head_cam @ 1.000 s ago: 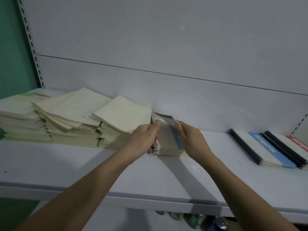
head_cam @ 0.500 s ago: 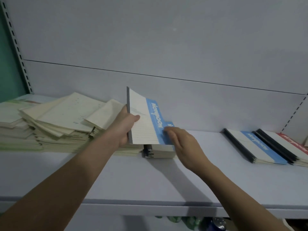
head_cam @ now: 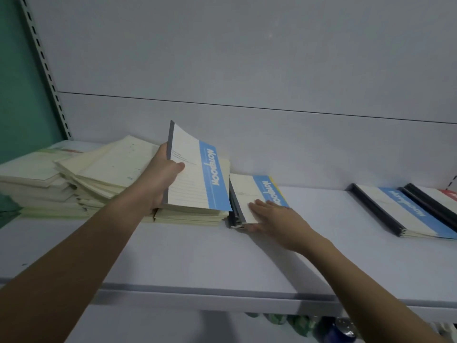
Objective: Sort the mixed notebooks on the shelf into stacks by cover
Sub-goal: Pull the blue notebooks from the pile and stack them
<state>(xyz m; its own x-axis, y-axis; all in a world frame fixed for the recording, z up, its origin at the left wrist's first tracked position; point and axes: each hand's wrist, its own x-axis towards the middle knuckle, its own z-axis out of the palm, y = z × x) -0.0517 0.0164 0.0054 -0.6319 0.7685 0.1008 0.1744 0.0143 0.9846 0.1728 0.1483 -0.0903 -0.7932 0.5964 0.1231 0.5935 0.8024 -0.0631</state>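
My left hand point(head_cam: 162, 178) grips a blue-and-white notebook point(head_cam: 197, 175) by its grey spine and holds it tilted up above the cream piles. Just right of it sits a small mixed stack point(head_cam: 249, 196) topped by another blue-band notebook. My right hand point(head_cam: 274, 214) lies on that top cover with straight fingers and the thumb at the stack's front edge. Far right on the shelf lie a sorted blue-cover stack point(head_cam: 400, 212) and a red-cover stack point(head_cam: 442, 201), partly cut off by the frame.
Messy piles of cream-backed notebooks point(head_cam: 99, 179) fill the left of the white shelf point(head_cam: 197, 258). A grey back panel rises behind. A slotted upright point(head_cam: 44, 68) and green wall stand at left. Items show below the shelf edge point(head_cam: 343, 328).
My left hand has lifted the blue notebook off the mixed stack and swung it up and left. My right hand has dropped flat onto the notebook beneath.
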